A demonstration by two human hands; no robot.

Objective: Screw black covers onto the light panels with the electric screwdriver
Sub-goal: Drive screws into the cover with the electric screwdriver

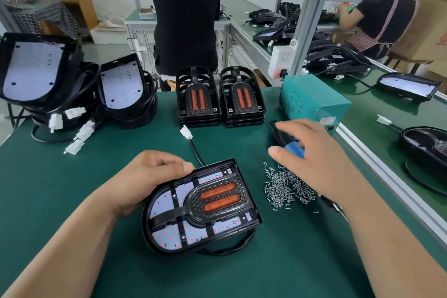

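Observation:
A light panel [169,237] lies on the green mat in front of me, with a black cover [212,210] bearing two orange strips laid on it. My left hand [145,179] grips the panel's upper left edge, thumb on the cover's rim. My right hand [312,155] hovers with spread fingers over the electric screwdriver [278,134], whose black body and blue part show beneath the fingers; I cannot see contact. A pile of small screws [285,189] lies just right of the panel.
Two stacks of black covers [198,97] [242,97] stand at the back centre. Bare panels with cables and white plugs [36,65] [121,84] are piled at the back left. A teal power box [314,97] sits back right. A conveyor with more lamps [408,87] runs along the right. Two people stand beyond.

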